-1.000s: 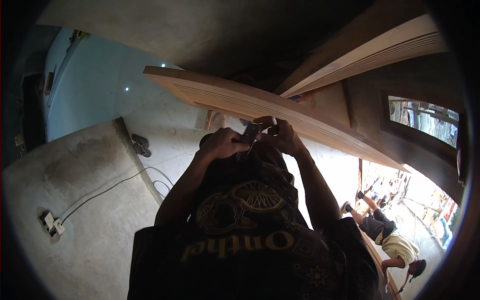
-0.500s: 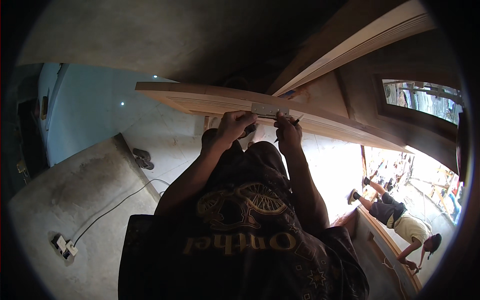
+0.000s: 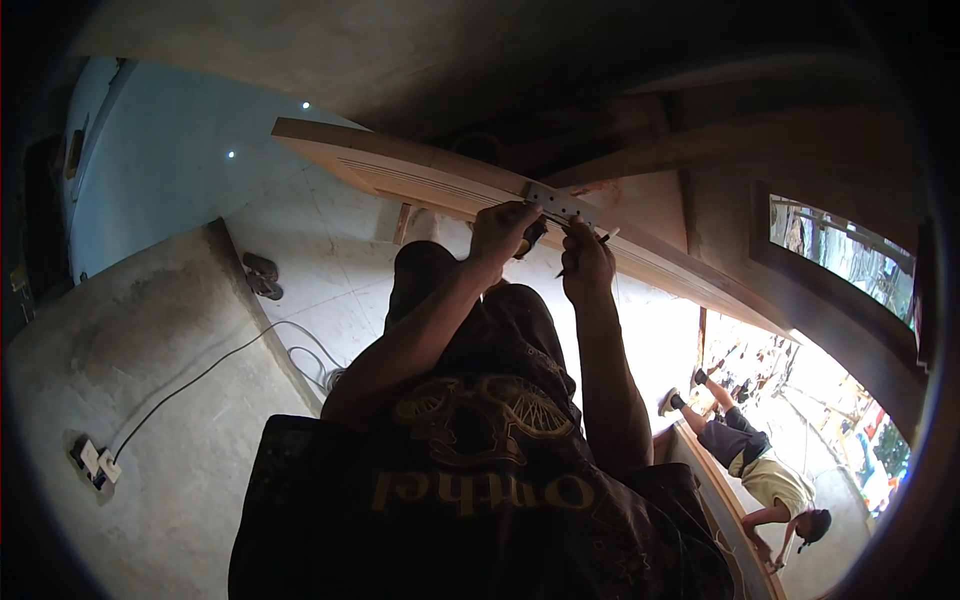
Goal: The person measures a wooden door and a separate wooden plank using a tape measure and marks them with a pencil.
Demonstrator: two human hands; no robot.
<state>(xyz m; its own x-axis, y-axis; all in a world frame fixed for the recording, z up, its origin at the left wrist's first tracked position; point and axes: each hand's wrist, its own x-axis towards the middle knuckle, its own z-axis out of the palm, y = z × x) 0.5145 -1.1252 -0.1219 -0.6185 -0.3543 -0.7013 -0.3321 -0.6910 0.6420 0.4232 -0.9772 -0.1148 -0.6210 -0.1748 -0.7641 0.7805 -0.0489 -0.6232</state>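
Note:
A grey metal hinge [image 3: 553, 201] with several screw holes lies against the edge of a wooden door panel [image 3: 430, 165], which stands on its side before me. My left hand [image 3: 500, 238] is closed, its thumb and forefinger pinching the hinge's left end. At the other end, the fingertips of my right hand [image 3: 588, 262] press on the hinge. A thin pencil [image 3: 609, 236] sticks out between the fingers of that same hand. Partly behind my left hand shows a dark object with some yellow [image 3: 532, 238]; its kind is hidden.
A grey block [image 3: 130, 350] at left carries a socket [image 3: 95, 463] with a plugged-in cable [image 3: 200, 378]. Sandals [image 3: 262, 276] lie on the tiled floor [image 3: 340, 250]. At lower right another person [image 3: 765, 465] bends over a long wooden piece [image 3: 715, 480]. A framed window [image 3: 842, 257] is at right.
My view has shifted and turned slightly, so the door panel slants more steeply. My left hand has moved a little right along the hinge; both hands stay at it.

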